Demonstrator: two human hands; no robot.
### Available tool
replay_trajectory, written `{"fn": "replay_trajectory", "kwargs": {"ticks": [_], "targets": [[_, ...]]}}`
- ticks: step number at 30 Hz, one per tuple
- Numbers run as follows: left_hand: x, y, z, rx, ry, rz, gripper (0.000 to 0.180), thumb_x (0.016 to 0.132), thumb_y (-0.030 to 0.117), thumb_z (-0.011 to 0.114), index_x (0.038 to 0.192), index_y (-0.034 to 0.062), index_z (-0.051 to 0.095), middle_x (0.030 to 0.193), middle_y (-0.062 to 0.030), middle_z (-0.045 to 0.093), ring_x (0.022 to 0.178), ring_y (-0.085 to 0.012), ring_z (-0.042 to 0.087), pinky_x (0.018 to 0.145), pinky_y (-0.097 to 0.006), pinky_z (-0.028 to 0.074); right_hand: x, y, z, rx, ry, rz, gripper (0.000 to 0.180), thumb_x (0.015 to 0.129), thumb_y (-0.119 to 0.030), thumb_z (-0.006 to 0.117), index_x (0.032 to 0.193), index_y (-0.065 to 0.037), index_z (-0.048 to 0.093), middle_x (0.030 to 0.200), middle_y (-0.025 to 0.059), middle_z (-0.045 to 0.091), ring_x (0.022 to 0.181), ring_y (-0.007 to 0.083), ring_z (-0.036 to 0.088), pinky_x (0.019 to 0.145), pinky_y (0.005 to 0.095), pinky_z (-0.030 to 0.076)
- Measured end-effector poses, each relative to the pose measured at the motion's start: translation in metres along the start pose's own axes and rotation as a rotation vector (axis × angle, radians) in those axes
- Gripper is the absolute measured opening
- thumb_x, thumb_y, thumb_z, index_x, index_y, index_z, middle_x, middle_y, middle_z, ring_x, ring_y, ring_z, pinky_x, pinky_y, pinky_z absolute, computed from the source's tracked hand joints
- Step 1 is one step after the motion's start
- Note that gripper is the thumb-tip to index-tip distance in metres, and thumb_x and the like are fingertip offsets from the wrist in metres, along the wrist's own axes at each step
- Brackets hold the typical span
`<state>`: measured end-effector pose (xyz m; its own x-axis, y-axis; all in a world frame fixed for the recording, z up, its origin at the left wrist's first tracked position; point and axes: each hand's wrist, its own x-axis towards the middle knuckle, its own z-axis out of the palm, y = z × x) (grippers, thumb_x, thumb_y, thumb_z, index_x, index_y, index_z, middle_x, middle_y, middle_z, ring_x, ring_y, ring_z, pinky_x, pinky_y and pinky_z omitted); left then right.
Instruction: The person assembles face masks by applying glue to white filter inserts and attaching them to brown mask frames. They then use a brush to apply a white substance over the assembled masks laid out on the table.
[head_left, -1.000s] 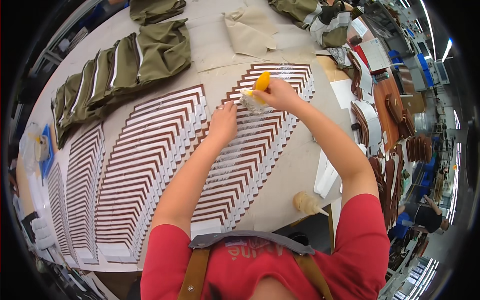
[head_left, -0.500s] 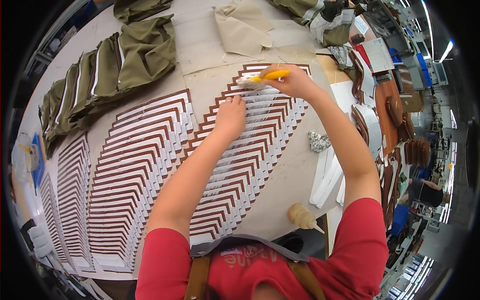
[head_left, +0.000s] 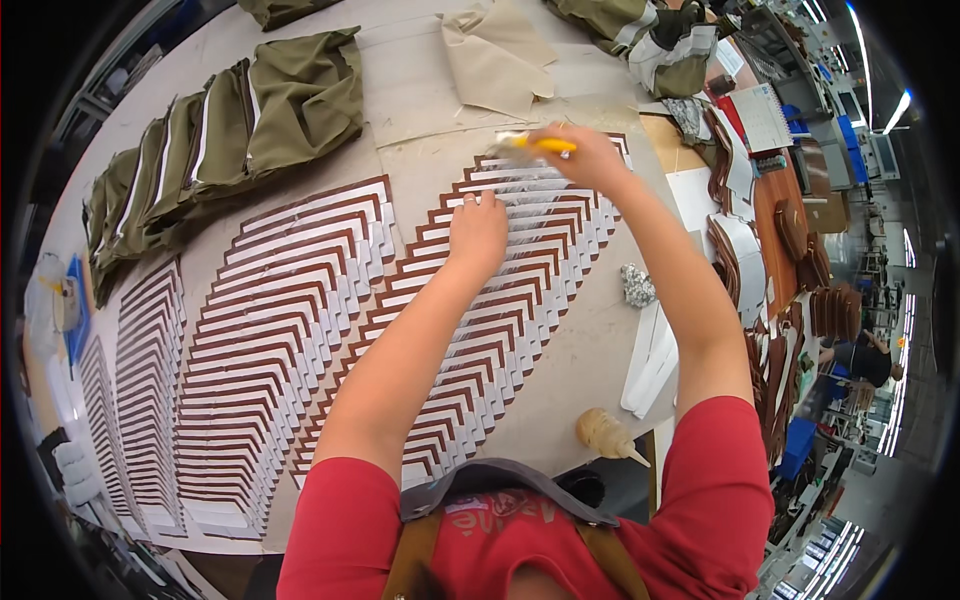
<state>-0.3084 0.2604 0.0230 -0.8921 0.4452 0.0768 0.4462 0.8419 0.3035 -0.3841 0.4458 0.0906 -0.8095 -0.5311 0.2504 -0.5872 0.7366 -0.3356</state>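
Note:
My right hand (head_left: 582,158) is closed around a brush with a yellow handle (head_left: 550,145). Its pale bristles are blurred, at the far end of a long overlapping row of brown-edged white pieces (head_left: 540,262). On the left side of that same row rests my left hand (head_left: 478,235), fingers stretched out and nothing in them. Left of my left forearm lies a second overlapping row (head_left: 285,268) of similar pieces, with narrower rows (head_left: 150,340) beyond it.
Olive fabric with white stripes (head_left: 225,135) is heaped at the far left, beige cloth (head_left: 495,62) at the far middle. A squeeze bottle (head_left: 605,434), white strips (head_left: 648,365) and a speckled grey clump (head_left: 637,285) lie to the right. Brown pieces (head_left: 835,308) are stacked farther right.
The brush in my right hand has moved slightly away from me, toward the row's far end. My left hand stays almost in place on the pieces. The whole view has shifted a little.

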Motion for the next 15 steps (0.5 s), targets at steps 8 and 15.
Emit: {"fn": "replay_trajectory", "kwargs": {"ticks": [8,15], "targets": [[0.002,-0.005,0.004,0.010,0.004,-0.024,0.019,0.068,0.001,0.060,0.087,-0.0017,0.058,0.097,-0.0139,0.056,0.089,-0.0310,0.057,0.074,-0.038,0.050,0.006,-0.035,-0.004,0.013,-0.037,-0.125,0.014,0.080,-0.019,0.064,0.093,-0.016,0.063,0.079,0.0086,0.063,0.069,0.0294,0.059,0.060,0.0376,0.046],[0.006,0.003,-0.005,0.046,-0.051,-0.004,0.025,0.069,0.004,0.063,0.094,0.0025,0.059,0.097,-0.0116,0.056,0.091,-0.0287,0.057,0.074,-0.035,0.049,-0.011,0.037,-0.022,-0.233,0.081,0.104,0.013,0.079,-0.019,0.063,0.092,-0.018,0.062,0.080,0.0063,0.062,0.069,0.0286,0.060,0.060,0.0384,0.048]]}}
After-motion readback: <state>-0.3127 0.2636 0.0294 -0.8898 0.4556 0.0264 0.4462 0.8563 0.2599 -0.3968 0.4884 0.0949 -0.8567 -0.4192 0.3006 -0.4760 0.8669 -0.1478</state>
